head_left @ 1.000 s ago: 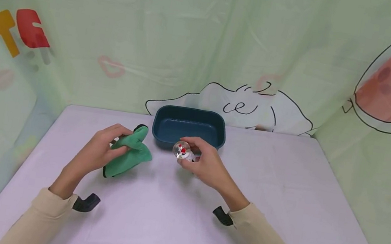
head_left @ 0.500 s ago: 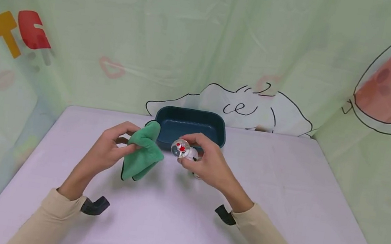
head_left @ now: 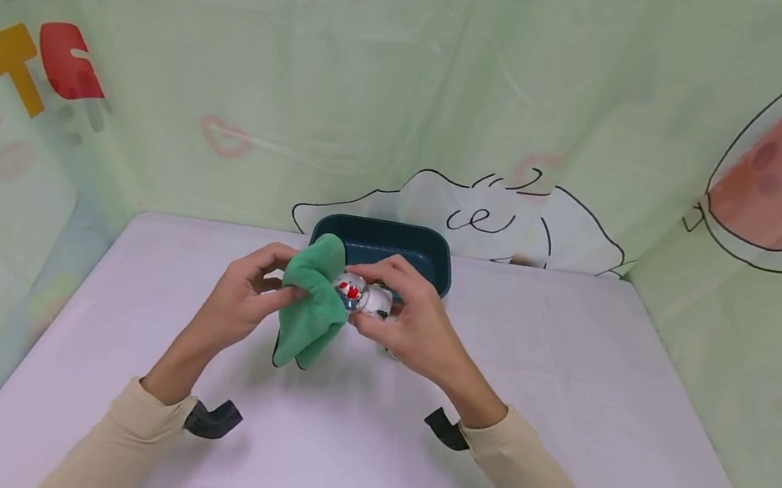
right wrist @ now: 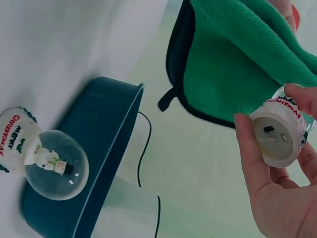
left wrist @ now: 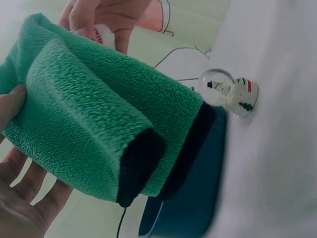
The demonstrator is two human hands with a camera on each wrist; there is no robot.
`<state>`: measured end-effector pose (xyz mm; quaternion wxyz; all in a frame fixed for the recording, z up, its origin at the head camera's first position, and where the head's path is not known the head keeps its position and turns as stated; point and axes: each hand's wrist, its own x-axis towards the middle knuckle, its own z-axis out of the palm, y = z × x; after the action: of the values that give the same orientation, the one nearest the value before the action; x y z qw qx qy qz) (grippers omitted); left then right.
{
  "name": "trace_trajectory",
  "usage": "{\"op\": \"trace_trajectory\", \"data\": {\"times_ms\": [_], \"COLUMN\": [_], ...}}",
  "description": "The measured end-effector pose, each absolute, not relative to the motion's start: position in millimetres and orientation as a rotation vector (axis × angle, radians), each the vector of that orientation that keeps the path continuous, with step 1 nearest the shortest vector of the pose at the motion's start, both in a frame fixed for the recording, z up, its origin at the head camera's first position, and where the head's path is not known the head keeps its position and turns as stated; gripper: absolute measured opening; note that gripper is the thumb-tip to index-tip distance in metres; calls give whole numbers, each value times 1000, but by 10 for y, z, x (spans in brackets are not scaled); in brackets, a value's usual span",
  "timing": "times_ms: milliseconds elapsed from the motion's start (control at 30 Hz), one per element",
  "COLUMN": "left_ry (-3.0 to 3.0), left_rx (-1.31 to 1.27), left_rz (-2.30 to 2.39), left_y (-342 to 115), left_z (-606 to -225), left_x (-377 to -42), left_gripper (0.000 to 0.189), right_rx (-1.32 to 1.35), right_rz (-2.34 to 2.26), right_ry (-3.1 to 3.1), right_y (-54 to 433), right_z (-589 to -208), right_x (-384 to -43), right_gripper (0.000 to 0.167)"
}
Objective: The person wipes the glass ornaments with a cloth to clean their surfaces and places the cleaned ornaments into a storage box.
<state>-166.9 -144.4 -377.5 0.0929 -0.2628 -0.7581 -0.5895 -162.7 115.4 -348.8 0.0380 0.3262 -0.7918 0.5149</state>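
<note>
My left hand (head_left: 242, 298) pinches a green cloth (head_left: 308, 312) with dark edging, and the cloth hangs in folds. Thumb and fingers of my right hand (head_left: 424, 325) grip a small snow globe (head_left: 376, 301) tilted sideways, its glass ball facing the cloth. The ball meets the cloth's edge in the head view; firm contact is hard to judge. In the right wrist view the held globe's base (right wrist: 275, 141) shows its underside. A second snow globe (left wrist: 242, 96), with a snowman inside, stands on the table, mostly hidden below my right hand in the head view.
A dark blue rectangular basin (head_left: 438, 255) stands at the table's back edge, behind both hands and close to the standing globe. A pale table (head_left: 539, 367) stretches to the sides and front. Printed green curtains (head_left: 294, 78) hang behind and at both sides.
My left hand has brought the cloth rightward, up to the held snow globe. The globe has shifted slightly left, with the right hand almost in place.
</note>
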Motion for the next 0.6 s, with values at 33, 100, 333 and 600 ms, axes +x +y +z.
{"op": "trace_trajectory", "data": {"times_ms": [33, 100, 333, 600], "left_ry": [-2250, -2253, -2265, -2246], "left_rx": [-779, -778, -825, -781], "left_rz": [-1771, -1797, -1827, -1862], "left_y": [-1422, -1382, -1291, -1224], "left_z": [-3778, -3785, -3790, -3774], "left_x": [-1666, -1660, -1629, -1583], "left_gripper": [35, 36, 41, 53], "right_rx": [1007, 1021, 1021, 1037], "right_rz": [1580, 1577, 1588, 1643], "right_ry": [-2423, -2406, -2338, -2289], "right_y": [1146, 1134, 1116, 1124], "right_z": [-3479, -3469, -3466, -3469], "right_x": [-1621, -1619, -1627, -1639], "right_gripper": [47, 48, 45, 44]}}
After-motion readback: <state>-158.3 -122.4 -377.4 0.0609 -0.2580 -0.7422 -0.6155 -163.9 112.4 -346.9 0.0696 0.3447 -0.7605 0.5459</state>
